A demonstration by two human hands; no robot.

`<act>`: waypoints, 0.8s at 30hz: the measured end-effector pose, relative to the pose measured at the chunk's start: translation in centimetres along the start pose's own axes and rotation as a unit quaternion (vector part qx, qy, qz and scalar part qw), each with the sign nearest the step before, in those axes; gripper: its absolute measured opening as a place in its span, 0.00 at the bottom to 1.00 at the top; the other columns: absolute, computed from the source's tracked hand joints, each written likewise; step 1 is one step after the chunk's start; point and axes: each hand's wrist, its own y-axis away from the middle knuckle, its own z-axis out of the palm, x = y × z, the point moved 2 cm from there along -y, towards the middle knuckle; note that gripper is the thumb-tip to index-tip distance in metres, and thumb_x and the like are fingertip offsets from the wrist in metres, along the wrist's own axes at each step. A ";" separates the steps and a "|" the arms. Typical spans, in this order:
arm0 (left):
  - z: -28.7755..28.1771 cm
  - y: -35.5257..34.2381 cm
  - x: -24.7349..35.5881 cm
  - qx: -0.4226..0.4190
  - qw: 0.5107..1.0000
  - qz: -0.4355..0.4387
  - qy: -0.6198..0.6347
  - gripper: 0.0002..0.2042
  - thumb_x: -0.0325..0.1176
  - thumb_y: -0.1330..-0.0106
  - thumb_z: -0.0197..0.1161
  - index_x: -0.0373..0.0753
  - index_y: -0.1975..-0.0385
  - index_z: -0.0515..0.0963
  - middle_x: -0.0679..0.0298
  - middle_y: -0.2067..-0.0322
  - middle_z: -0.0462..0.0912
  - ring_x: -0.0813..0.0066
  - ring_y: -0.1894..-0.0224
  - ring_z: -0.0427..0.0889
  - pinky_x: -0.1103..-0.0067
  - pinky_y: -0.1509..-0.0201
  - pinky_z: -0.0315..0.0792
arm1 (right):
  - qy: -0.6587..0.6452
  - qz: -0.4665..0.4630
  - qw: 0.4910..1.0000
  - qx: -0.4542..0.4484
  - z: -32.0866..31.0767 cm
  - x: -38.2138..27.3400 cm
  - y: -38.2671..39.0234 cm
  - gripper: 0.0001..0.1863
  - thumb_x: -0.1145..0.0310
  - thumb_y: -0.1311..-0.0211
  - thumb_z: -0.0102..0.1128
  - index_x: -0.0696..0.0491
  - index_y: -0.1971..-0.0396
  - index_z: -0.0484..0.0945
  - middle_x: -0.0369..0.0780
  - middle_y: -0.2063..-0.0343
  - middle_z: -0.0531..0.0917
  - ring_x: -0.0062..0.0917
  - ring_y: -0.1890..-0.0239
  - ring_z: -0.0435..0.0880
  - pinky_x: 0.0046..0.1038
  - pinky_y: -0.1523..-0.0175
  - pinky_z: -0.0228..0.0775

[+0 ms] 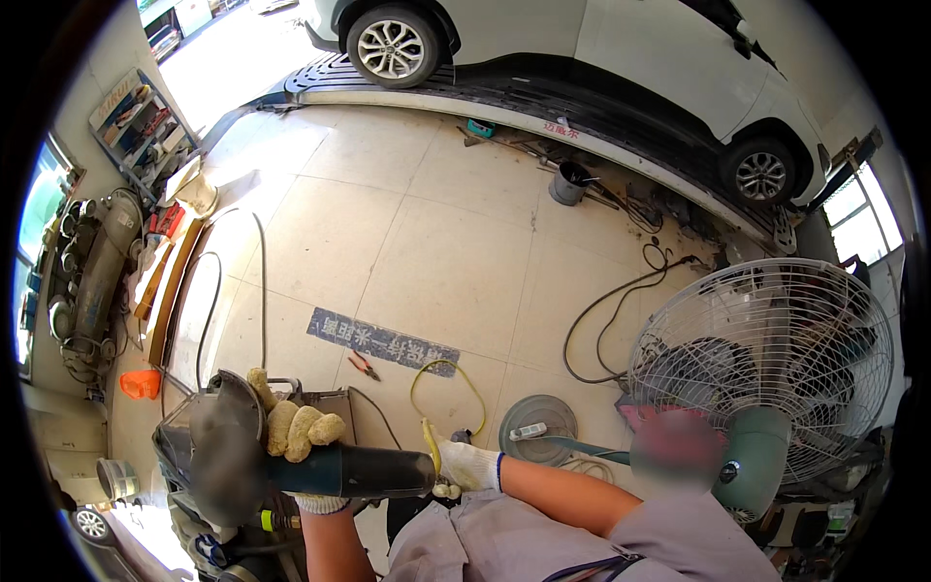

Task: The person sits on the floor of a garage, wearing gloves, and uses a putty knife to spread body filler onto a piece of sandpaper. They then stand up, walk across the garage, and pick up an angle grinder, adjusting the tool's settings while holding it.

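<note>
My left hand (303, 428), in a cream glove, is wrapped over a dark cylindrical power tool (369, 471) lying sideways low in the view. The tool's rounded dark front end (228, 451) is at the left, partly blurred. My right hand (473, 466), in a white glove, is at the tool's rear end, beside a looping yellow cord (419, 383); its fingers are curled, and what they grip is unclear. Under and behind the tool is dark metal equipment (325, 398), mostly hidden. Red-handled pliers (364, 366) lie on the tiled floor just beyond.
A white car (650, 68) stands on a low lift (436, 100), with a bucket (569, 182) beside it. A large fan (761, 369) and round base (538, 427) are at right. Cables (262, 291) cross the floor. Shelving (141, 136), cylinders (102, 272) and long boards (170, 291) line the left.
</note>
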 end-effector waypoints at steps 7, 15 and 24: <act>-4.5 -6.6 -2.4 0.022 0.997 -0.064 -0.037 0.27 0.38 0.16 0.46 0.45 0.19 0.59 0.73 0.71 0.69 0.80 0.67 0.72 0.69 0.46 0.68 | -0.357 -0.331 0.869 0.088 -4.9 -13.2 1.8 0.46 0.25 0.25 0.36 0.55 0.46 0.83 0.34 0.75 0.81 0.22 0.80 0.74 0.22 0.80 0.63; -12.9 -25.0 2.0 0.028 0.990 -0.110 -0.084 0.28 0.40 0.16 0.45 0.43 0.19 0.59 0.73 0.72 0.65 0.79 0.68 0.69 0.69 0.48 0.67 | -0.471 -0.454 0.717 0.242 -17.8 -24.4 3.2 0.29 0.39 0.20 0.48 0.51 0.58 0.85 0.33 0.77 0.81 0.23 0.78 0.77 0.23 0.79 0.62; -17.1 -49.3 3.9 0.061 0.984 -0.165 -0.013 0.24 0.42 0.14 0.45 0.39 0.25 0.66 0.70 0.72 0.68 0.75 0.67 0.73 0.65 0.44 0.69 | -0.560 -0.567 0.504 0.334 -24.8 -31.0 9.3 0.17 0.49 0.20 0.56 0.42 0.68 0.82 0.28 0.78 0.83 0.16 0.80 0.78 0.21 0.82 0.60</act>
